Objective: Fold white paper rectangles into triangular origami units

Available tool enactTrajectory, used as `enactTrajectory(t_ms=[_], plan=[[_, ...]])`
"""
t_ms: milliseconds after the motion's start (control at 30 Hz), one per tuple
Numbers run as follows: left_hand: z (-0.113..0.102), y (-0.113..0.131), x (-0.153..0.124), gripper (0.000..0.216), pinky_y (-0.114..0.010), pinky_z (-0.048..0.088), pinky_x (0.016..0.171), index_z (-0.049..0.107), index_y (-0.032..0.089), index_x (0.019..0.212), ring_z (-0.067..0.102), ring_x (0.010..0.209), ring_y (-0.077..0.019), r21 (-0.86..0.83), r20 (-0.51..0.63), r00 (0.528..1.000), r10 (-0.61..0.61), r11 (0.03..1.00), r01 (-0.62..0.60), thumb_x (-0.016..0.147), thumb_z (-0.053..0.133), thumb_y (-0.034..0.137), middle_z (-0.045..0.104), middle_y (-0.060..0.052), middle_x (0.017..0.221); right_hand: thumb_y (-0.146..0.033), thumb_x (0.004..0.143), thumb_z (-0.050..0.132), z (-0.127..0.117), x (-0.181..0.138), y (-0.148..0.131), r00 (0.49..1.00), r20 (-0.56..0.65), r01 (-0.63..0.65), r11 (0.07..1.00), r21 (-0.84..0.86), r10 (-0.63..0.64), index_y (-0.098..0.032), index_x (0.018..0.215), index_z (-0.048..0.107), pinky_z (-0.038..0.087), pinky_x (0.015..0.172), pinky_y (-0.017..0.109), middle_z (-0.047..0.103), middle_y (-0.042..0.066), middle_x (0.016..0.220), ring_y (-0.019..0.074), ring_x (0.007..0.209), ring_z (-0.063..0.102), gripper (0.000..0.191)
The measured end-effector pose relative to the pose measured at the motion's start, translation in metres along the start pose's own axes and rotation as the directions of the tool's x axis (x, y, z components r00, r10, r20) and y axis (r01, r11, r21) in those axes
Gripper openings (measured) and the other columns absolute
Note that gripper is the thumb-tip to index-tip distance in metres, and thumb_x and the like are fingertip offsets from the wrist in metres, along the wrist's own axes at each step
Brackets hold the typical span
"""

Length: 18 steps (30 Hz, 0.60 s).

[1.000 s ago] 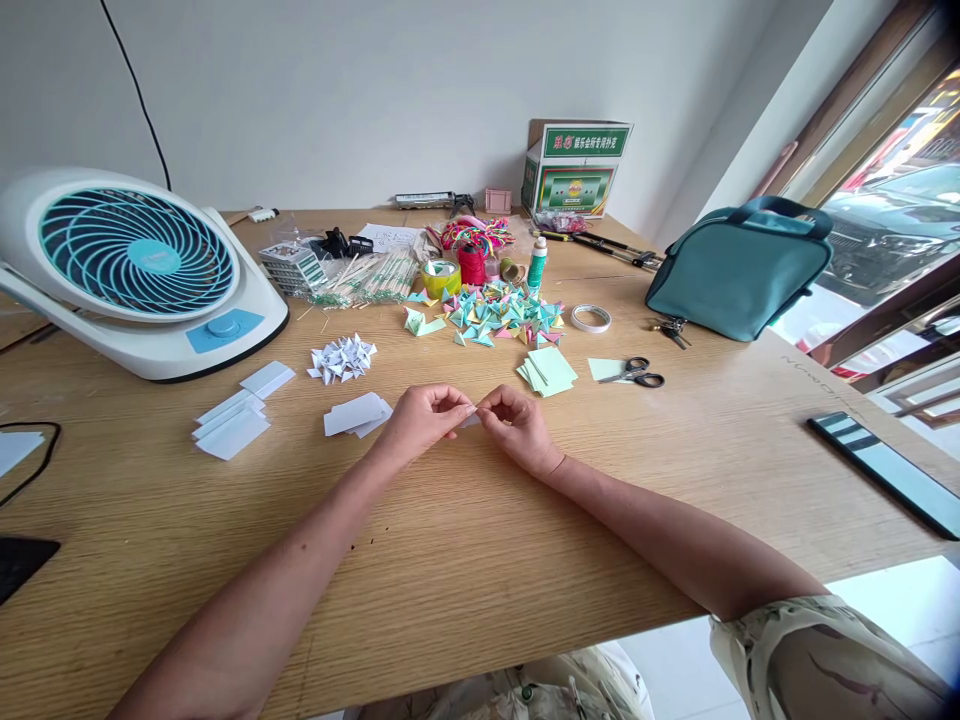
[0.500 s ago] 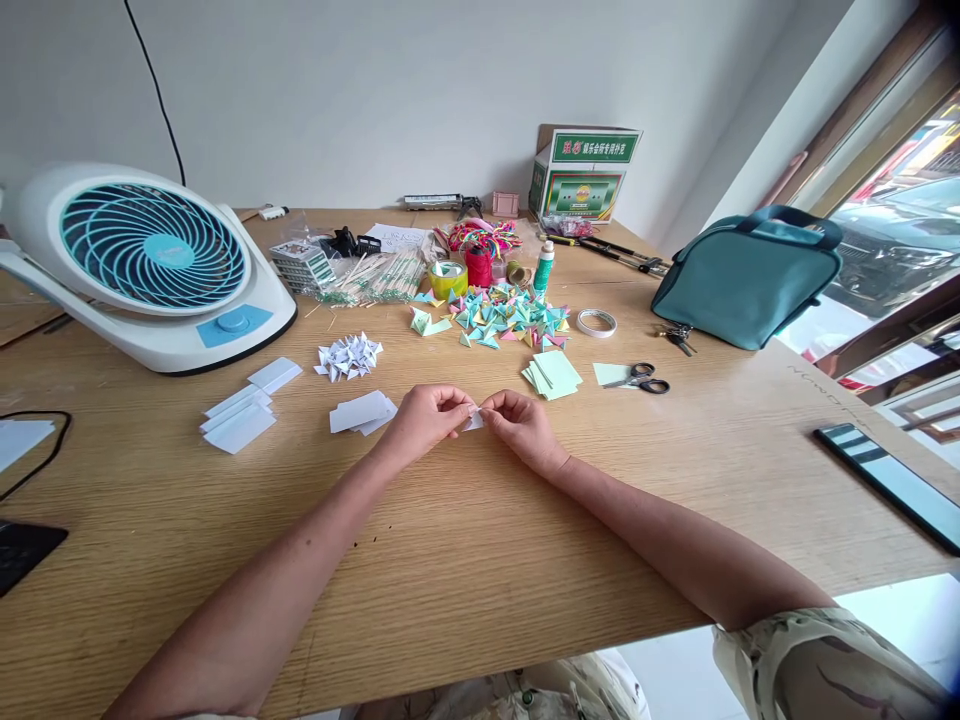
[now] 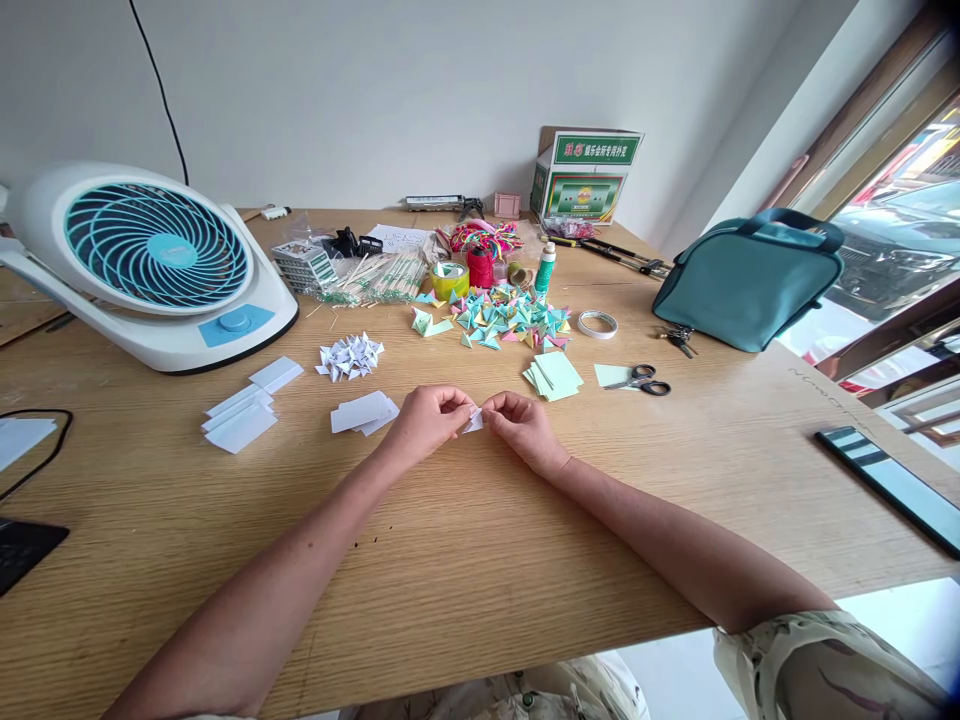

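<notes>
Between my two hands is a small folded piece of white paper (image 3: 474,421), partly hidden by fingers. My left hand (image 3: 435,415) pinches its left side between thumb and forefinger. At its right edge, my right hand (image 3: 523,428) has thumb and forefinger closed on the paper. Left of my left hand lies a short stack of white paper slips (image 3: 363,412). Behind that is a heap of folded white paper pieces (image 3: 349,357). Pale green paper squares (image 3: 553,376) lie beyond my right hand, with black-handled scissors (image 3: 642,380) on a green sheet to their right.
More white slips (image 3: 241,412) lie at the left, near a white fan (image 3: 247,325). Colourful folded paper pieces (image 3: 495,322), a tape roll (image 3: 598,324) and a glue bottle (image 3: 545,268) sit farther back. A teal bag (image 3: 750,285) and a phone (image 3: 892,485) are at the right.
The fingers have shifted very slightly at the white paper, and a little more of it shows. The camera view has moved a touch; the rest stays put.
</notes>
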State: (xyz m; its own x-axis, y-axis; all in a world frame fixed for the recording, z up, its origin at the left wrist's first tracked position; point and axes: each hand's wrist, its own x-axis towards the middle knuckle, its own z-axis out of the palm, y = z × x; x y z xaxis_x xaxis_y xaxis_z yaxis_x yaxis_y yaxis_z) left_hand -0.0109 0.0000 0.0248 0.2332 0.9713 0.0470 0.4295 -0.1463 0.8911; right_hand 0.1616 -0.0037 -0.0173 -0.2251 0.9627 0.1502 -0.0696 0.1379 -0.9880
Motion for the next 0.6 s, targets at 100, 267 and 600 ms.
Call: enactTrajectory(t_ms=[100,267,600], plan=[[0.000,0.002,-0.001,0.022,-0.022,0.045,0.049,0.069,0.016,0.072,0.056,0.051,-0.0120,0.052,-0.016,1.000,0.016,0.999,-0.015,0.075,0.060,0.036,0.065,-0.002,0.062,-0.046,0.075,0.067,0.000,0.000,-0.001,1.000,0.008,0.011,1.000,0.001,-0.011,-0.017,0.076,0.060,0.040,0.058,0.025,0.060,0.000,0.070,0.0116,0.062,0.050,0.030],[0.003,0.009,-0.006,0.019,-0.022,0.043,0.053,0.068,0.017,0.068,0.056,0.054,-0.0125,0.157,-0.049,0.996,0.075,0.985,-0.066,0.075,0.058,0.032,0.065,-0.001,0.060,-0.048,0.079,0.064,0.000,-0.001,-0.003,0.999,0.006,0.054,0.997,-0.049,-0.053,-0.018,0.074,0.057,0.039,0.056,0.025,0.056,0.000,0.066,0.0117,0.060,0.047,0.032],[0.015,0.008,-0.006,0.019,-0.026,0.049,0.073,0.064,0.018,0.082,0.063,0.077,-0.0161,0.000,-0.009,0.988,0.156,0.988,-0.156,0.078,0.061,0.036,0.069,-0.003,0.083,-0.050,0.085,0.055,-0.002,0.001,0.003,0.992,-0.048,0.114,0.987,-0.117,-0.120,-0.020,0.077,0.050,0.038,0.058,0.026,0.049,-0.001,0.068,0.0130,0.062,0.044,0.031]])
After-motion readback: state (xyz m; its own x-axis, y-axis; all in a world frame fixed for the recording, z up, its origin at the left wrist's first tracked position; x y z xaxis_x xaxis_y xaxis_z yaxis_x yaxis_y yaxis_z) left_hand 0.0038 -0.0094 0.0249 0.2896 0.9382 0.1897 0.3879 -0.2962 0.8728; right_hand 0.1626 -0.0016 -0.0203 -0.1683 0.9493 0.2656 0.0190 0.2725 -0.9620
